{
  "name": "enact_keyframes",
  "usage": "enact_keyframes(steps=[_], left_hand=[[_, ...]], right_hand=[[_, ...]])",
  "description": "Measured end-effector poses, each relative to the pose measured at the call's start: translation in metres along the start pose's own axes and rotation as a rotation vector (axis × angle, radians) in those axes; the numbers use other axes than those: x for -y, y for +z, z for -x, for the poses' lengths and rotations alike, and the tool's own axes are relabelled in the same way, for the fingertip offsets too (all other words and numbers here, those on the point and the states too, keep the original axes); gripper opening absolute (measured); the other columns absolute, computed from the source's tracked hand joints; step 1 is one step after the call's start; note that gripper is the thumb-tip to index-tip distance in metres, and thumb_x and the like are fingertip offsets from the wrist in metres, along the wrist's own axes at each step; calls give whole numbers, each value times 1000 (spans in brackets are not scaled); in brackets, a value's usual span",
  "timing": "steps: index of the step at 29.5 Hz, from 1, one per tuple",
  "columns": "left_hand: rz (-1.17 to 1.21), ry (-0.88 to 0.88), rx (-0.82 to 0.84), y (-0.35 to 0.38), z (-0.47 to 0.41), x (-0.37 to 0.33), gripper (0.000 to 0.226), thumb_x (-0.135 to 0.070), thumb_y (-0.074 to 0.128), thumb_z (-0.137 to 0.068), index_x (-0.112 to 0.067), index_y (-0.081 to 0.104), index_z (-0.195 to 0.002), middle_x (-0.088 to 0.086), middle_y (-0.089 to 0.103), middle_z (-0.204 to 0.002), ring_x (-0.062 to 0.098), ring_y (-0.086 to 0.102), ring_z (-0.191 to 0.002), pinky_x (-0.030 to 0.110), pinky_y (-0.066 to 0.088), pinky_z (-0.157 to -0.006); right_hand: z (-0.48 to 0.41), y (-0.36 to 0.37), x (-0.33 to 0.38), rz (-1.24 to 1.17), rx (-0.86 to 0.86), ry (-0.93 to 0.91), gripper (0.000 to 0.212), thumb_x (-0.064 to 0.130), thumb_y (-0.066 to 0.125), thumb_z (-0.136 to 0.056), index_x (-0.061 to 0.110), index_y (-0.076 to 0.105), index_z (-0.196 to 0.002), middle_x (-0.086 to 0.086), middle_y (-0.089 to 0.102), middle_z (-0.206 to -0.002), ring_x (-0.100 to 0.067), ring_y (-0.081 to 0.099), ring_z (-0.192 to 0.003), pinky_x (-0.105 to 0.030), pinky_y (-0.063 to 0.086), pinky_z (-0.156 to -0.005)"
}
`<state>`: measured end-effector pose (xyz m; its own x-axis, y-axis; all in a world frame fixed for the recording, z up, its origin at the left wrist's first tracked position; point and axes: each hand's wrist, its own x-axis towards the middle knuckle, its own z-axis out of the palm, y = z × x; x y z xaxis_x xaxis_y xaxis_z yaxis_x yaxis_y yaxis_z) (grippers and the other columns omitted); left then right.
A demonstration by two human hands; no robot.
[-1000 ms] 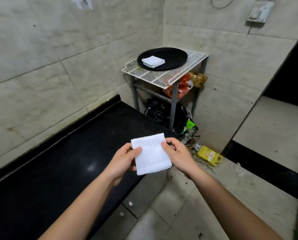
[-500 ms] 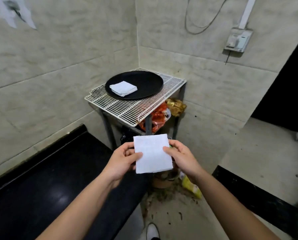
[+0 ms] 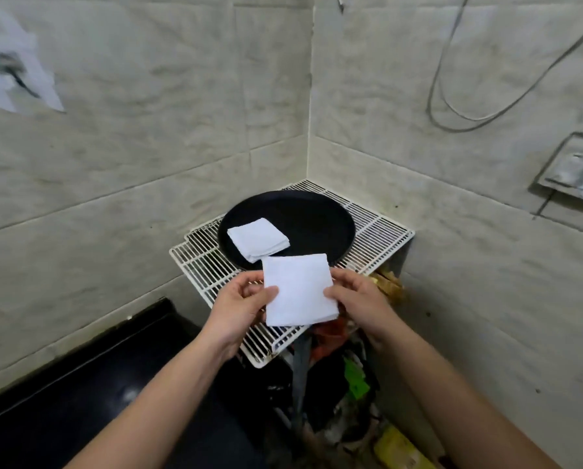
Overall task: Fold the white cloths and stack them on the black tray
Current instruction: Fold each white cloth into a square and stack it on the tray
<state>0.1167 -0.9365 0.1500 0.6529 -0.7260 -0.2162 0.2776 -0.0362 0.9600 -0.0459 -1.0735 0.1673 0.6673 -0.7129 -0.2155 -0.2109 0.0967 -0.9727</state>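
A folded white cloth is held flat in the air over the near part of a white wire rack. My left hand pinches its left edge, thumb on top. My right hand pinches its right edge the same way. Just beyond the held cloth sits the round black tray on the rack. Another folded white cloth lies on the tray's left side. The held cloth covers a small part of the tray's near rim.
The rack stands in a tiled wall corner on metal legs. Bags and clutter sit beneath it. A black counter runs along the left wall. A yellow container lies on the floor. A cable and switch box hang on the right wall.
Both hands have carried the folded cloth forward from over the black counter to just above the rack, close to the tray. The tray now looks much nearer and larger.
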Motion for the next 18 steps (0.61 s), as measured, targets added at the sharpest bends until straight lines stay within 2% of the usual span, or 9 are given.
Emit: enact_keyframes(steps=[2, 3, 4, 7, 11, 18], left_hand=[[9, -15, -67, 0, -34, -10, 25, 0, 70, -86, -7, 64, -109, 10, 68, -83, 30, 65, -79, 47, 53, -80], [22, -32, -97, -2, -49, -14, 28, 0, 70, -86, -5, 62, -113, 12, 72, -91, 31, 68, -82, 49, 54, -84], [36, -57, -129, -6, -60, -18, 32, 0, 70, -86, -4, 61, -116, 14, 74, -97, 31, 70, -83, 48, 56, -82], [96, -99, -296, -18, -97, -22, 38, 3, 69, -84, -12, 59, -118, 14, 74, -99, 25, 71, -76, 34, 59, -63], [140, -64, -490, -20, -144, -33, 49, 9, 65, -82, -14, 54, -123, 17, 70, -107, 27, 69, -86, 32, 56, -58], [76, -30, -715, -13, -185, -33, 36, 14, 59, -85, -8, 57, -114, 8, 69, -88, 17, 65, -70, 22, 54, -53]], right_hand=[[-44, -1, 12, 42, 44, -34, 33, 3, 59, -93, 21, 69, -119, 11, 72, -87, 1, 67, -78, -14, 51, -66], [-65, 2, 17, 72, 65, -42, 33, 4, 59, -93, 22, 69, -119, 12, 72, -86, 1, 68, -79, -16, 53, -68], [-82, 5, 21, 90, 89, -45, 33, 6, 59, -93, 22, 69, -120, 11, 73, -91, -2, 70, -85, -20, 55, -74], [-144, 21, 25, 101, 205, -12, 32, 7, 61, -94, 16, 67, -123, -1, 73, -108, -14, 71, -100, -38, 57, -93], [-230, 39, 35, 163, 325, -21, 37, 13, 64, -91, 15, 65, -127, -1, 73, -113, -15, 70, -102, -40, 56, -96], [-300, 62, 39, 233, 394, -29, 39, 8, 63, -88, 14, 66, -126, -4, 71, -114, -16, 68, -104, -38, 55, -97]])
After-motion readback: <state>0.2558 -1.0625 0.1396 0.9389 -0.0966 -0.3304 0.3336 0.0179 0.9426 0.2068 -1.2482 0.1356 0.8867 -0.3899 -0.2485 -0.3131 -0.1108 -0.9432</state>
